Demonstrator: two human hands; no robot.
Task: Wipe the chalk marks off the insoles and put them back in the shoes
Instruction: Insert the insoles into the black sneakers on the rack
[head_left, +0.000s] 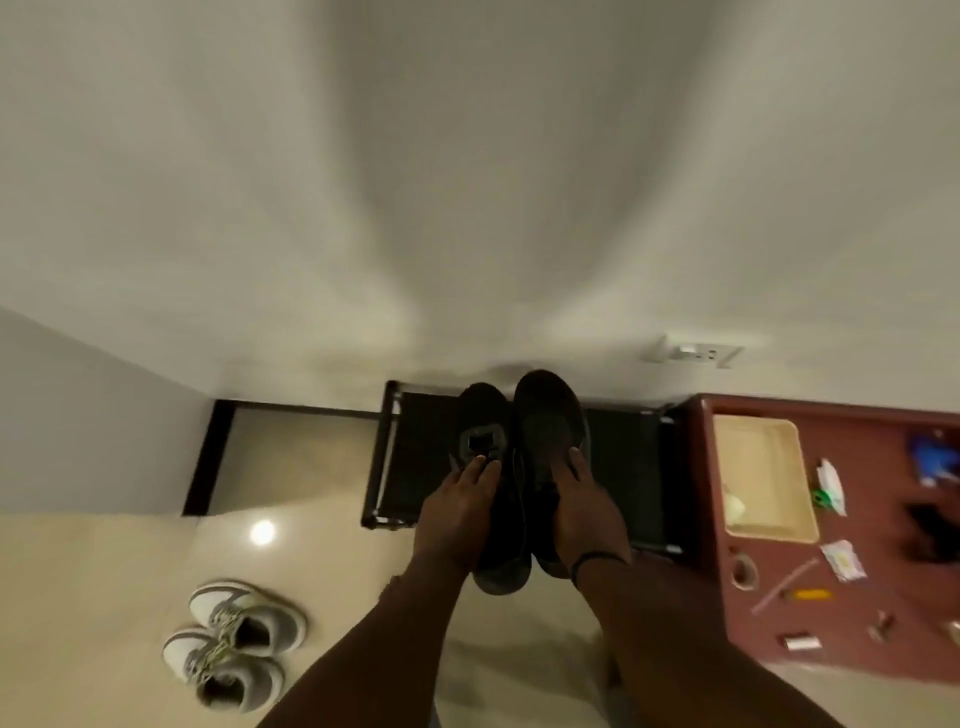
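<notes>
Pale wall ahead, black rack (623, 467) below. Left hand (457, 514) and right hand (582, 514) each curl round a black shoe (483, 415), the other shoe (550, 415) alongside, toes pointing away, both above the rack; insoles unseen.

Bare forearms, a thin dark band (597, 560) around the right wrist.
</notes>
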